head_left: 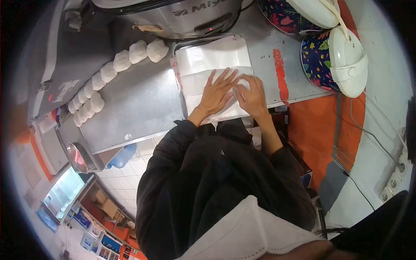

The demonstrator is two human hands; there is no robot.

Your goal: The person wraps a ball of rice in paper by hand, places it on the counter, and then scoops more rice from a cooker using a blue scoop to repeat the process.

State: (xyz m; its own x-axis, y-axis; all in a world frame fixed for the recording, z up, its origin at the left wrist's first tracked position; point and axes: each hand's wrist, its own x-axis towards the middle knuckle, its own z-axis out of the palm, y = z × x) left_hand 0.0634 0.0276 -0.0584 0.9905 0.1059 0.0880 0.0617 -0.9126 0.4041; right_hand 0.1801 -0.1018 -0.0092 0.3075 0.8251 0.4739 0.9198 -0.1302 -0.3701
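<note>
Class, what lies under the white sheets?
A metal tray, its rim showing past the far edge of the white sheets. Its base cannot be seen: the sheets cover it.

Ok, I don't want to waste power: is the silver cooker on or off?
On, it seems: a small red light glows on the front of the cooker.

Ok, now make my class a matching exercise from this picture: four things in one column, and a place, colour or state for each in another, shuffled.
1. White lumps
2. Red strip
3. Left hand
4. Lidded tubs

A. Spread on the white sheets
B. Dark blue, patterned
C. In rows, left of the sheets
D. Between the sheets and the tubs

Pairs: 1-C, 2-D, 3-A, 4-B
</note>
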